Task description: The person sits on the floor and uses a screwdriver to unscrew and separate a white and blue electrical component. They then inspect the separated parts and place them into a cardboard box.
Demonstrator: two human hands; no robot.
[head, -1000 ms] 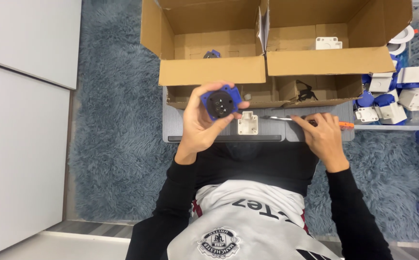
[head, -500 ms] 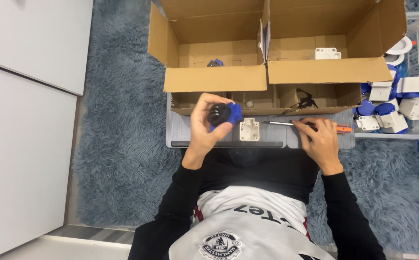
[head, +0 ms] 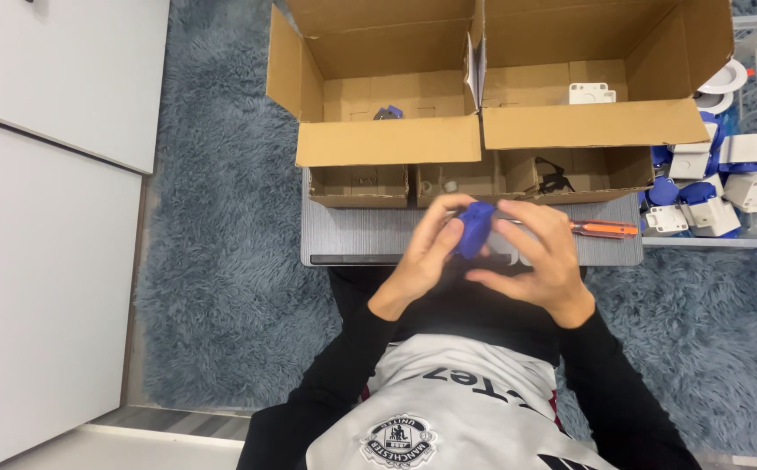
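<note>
Closest in, I have the left hand point(head: 426, 252) and right hand point(head: 539, 252) meeting at centre, both grips closed around one blue plastic part point(head: 474, 228) held just above the grey desk point(head: 352, 235). An orange-handled screwdriver point(head: 603, 229) lies at three o'clock, partly under the right hand. Beyond, at twelve, open cardboard boxes point(head: 396, 139). My worry: fingertip holds only, so a twist could drop the part onto the rug point(head: 222, 261).
</note>
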